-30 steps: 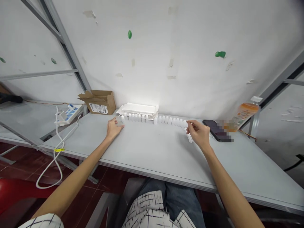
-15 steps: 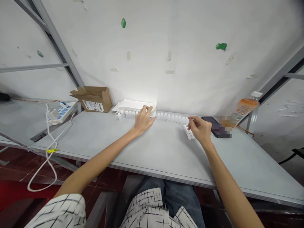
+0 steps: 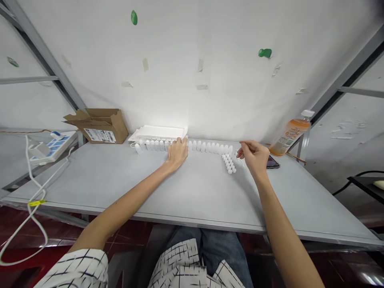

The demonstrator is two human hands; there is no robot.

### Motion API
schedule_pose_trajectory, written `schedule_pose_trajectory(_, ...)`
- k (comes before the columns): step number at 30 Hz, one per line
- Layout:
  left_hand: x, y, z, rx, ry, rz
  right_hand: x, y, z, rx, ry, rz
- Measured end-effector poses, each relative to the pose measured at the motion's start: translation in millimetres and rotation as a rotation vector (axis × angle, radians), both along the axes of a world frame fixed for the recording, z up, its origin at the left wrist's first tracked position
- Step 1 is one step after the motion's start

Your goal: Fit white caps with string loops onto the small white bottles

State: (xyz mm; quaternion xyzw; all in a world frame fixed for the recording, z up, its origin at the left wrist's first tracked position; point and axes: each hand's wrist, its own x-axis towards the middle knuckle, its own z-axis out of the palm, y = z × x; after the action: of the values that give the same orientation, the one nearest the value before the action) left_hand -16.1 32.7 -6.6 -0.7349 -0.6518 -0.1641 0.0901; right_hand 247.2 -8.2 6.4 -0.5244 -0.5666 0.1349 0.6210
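A long row of small white pieces with pointed tops point(image 3: 210, 147) stands along the back of the table; they look like little bottles or lights. My left hand point(image 3: 177, 154) reaches into the row with curled fingers, hiding the pieces beneath it. Whatever those fingers grip is covered. To the right of the row's end, my right hand point(image 3: 254, 155) is raised with thumb and fingertips pinched together. Thin white bits point(image 3: 240, 159) show at its fingers, too small to name. A short double line of small white cap-like pieces point(image 3: 229, 164) lies left of that hand.
Behind the row lies a flat white tray or carton point(image 3: 159, 131). An opened cardboard box point(image 3: 103, 126) and a power strip point(image 3: 55, 147) with a white cable point(image 3: 39, 186) are at left. A bottle of orange drink point(image 3: 291, 134) and a dark phone point(image 3: 273, 163) are at right.
The view has shifted to the right. My right hand has moved away from the row's end and the cap-like pieces. My left hand stays at the row, its fingers now closer together.
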Motion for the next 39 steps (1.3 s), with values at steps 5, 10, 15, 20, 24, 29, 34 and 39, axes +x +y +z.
schedule_pose_trajectory(5, 0, -1, -0.5, 0.008, -0.006, -0.035, 14, 6, 0.4, -0.018, 0.171, -0.035)
schedule_pose_trajectory(10, -3, -2, 2.6, 0.009, -0.026, -0.041, 30, 11, -4.5, -0.040, 0.175, -0.092)
schedule_pose_trajectory(15, -6, -9, 4.2, 0.000, -0.057, -0.122, 50, 18, -17.7, -0.242, -0.208, -0.192)
schedule_pose_trajectory(20, -2, -14, -2.3, -0.011, -0.146, -0.256, 49, 20, -28.8, -0.487, -0.711, -0.323)
schedule_pose_trajectory(24, -1, -10, -8.7, -0.020, -0.269, -0.296, 40, 21, -32.0, -0.589, -0.835, -0.309)
schedule_pose_trajectory(29, -3, -4, -16.2, -0.124, -0.323, -0.295, 38, 21, -32.0, -0.595, -0.872, -0.326)
schedule_pose_trajectory(34, 1, -8, -16.8, -0.111, -0.373, -0.265, 37, 16, -24.6, -0.428, -0.715, -0.350)
schedule_pose_trajectory(39, 8, -20, -10.3, -0.133, -0.490, -0.349, 14, 11, -7.9, -0.240, -0.283, -0.090)
